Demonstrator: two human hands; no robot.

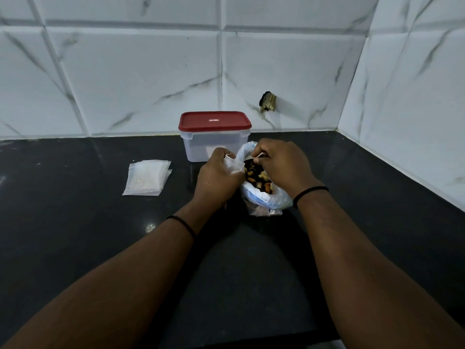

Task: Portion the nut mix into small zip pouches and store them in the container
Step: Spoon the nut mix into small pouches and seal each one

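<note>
Both hands, left [218, 178] and right [281, 164], are pinched on bag [266, 197] rim, mouth being opened; pouch [148, 178] must be fetched next.

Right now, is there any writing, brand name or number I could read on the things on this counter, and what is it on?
Nothing here can be read.
Small white mark on the red lid of the container: probably a brand label, too small and blurred to read.
Stack of zip pouches: no print visible.
Plastic bag of nut mix, gripped by left hand and right hand: no print visible.
</note>
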